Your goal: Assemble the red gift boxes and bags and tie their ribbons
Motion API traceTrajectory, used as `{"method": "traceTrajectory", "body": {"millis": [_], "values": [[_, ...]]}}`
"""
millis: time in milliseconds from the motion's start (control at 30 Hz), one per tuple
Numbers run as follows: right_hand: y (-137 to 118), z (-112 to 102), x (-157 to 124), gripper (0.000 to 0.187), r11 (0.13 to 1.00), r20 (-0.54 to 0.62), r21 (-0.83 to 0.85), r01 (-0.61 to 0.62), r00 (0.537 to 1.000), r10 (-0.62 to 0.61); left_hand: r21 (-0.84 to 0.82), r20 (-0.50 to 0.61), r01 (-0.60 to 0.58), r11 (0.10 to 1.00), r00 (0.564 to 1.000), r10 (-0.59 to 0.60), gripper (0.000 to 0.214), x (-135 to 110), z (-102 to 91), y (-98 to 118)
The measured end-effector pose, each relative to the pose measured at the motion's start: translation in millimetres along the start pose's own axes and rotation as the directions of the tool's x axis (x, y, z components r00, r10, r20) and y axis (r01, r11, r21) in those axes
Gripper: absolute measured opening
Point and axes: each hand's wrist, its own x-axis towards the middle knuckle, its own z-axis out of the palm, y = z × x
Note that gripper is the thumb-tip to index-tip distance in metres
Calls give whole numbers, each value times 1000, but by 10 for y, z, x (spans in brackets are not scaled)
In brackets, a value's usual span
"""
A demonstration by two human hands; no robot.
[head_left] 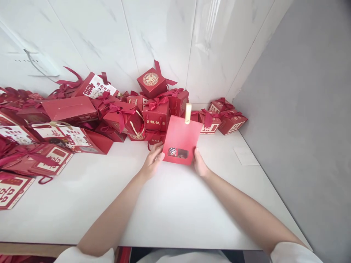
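A flat red paper bag with a small dark window near its bottom stands upright on the white table. A wooden clothespin clips its top edge. My left hand grips the bag's lower left edge with fingers curled. My right hand holds the lower right edge, fingers closed against it.
A heap of red gift boxes with ribbons lies along the back wall and left side. More red boxes sit in the back right corner. A pale card lies on the table at right. A grey wall bounds the right.
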Motion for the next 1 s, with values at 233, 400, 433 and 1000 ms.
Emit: {"method": "traceTrajectory", "body": {"millis": [233,400,433,1000], "values": [[42,-82,113,58,990,0,110,-86,996,86,-315,153,389,866,921,-358,65,38,33,-110],[-7,-87,77,51,990,63,115,-79,995,72,-262,131,360,895,933,-337,66,41,29,-54],[-13,-85,73,50,990,67,109,-85,995,78,-256,128,363,896,932,-340,67,42,28,-49],[-8,-57,89,45,996,-1,7,-86,996,86,-206,106,328,922,944,-312,62,36,2,-107]]}}
